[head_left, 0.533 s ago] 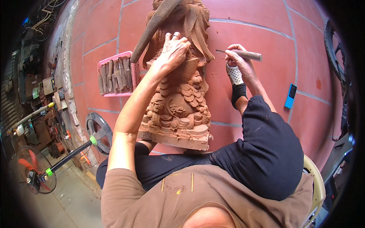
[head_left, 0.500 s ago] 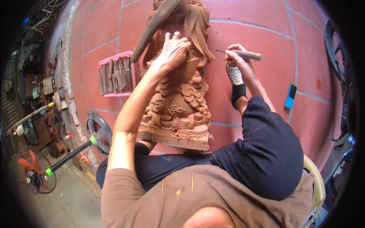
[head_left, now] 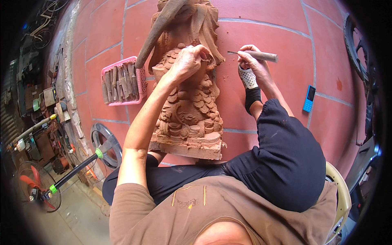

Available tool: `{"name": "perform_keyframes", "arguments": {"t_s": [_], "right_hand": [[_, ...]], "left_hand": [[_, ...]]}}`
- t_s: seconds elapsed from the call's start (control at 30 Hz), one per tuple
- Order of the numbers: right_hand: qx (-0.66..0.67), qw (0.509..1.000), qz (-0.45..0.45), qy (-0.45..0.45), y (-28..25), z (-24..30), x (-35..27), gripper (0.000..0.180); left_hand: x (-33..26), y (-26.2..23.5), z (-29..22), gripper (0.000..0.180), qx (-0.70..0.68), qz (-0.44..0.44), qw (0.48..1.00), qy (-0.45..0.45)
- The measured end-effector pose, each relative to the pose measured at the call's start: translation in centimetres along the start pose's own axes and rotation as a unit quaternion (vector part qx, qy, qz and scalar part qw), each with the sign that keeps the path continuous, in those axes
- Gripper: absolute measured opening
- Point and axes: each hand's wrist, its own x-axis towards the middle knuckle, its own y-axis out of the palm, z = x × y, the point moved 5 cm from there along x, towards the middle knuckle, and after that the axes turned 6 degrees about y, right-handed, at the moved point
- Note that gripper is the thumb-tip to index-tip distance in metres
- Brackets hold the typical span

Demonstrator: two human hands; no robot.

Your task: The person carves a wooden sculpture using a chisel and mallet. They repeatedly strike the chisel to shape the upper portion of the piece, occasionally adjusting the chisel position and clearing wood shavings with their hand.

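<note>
Between my legs lies a reddish-brown wood carving point(head_left: 190, 118) with draped folds at its far end and rounded, scale-like shapes nearer me. My left hand point(head_left: 188, 63) is over its middle, its fingers bent inward and pinched together; anything between them is too small to make out. To the right of the carving, my right hand point(head_left: 256, 67) grips a carving chisel point(head_left: 264, 56) by its wooden handle. The chisel's thin metal blade points left toward the carving, apart from it. A thick brown wooden piece point(head_left: 157, 32) slants across the carving's far left side.
A pink basket point(head_left: 141, 79) of wooden-handled tools stands left of the carving on red floor tiles point(head_left: 281, 36). A blue phone point(head_left: 309, 99) lies at the right. My white clog point(head_left: 248, 77) is below my right hand. A fan point(head_left: 38, 185) stands at the lower left.
My left hand has lifted off the carved surface, and its spread fingers have drawn together, uncovering scale-like carving. My right hand keeps the chisel in nearly the same place. The view has shifted slightly.
</note>
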Motion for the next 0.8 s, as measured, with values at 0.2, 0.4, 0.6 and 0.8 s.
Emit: {"name": "perform_keyframes", "arguments": {"t_s": [0.2,0.4,0.6,0.8], "right_hand": [[-0.008,1.0,-0.008,0.002,-0.1,-0.1,-0.1,0.019],[-0.008,1.0,-0.016,-0.005,-0.3,-0.2,-0.1,0.018],[-0.014,1.0,-0.013,-0.013,-0.2,-0.2,0.0,0.017],[-0.016,1.0,-0.016,0.0,-0.3,-0.5,0.2,0.016]], "left_hand": [[-0.5,1.4,-2.4,0.016,0.144,0.021,0.98,0.138],[-0.1,-0.9,-0.9,0.015,0.075,-0.004,0.996,0.051],[-0.8,2.8,-2.5,0.027,0.284,0.024,0.956,0.068],[-0.5,2.9,-2.1,0.028,0.259,-0.009,0.962,0.089]]}}
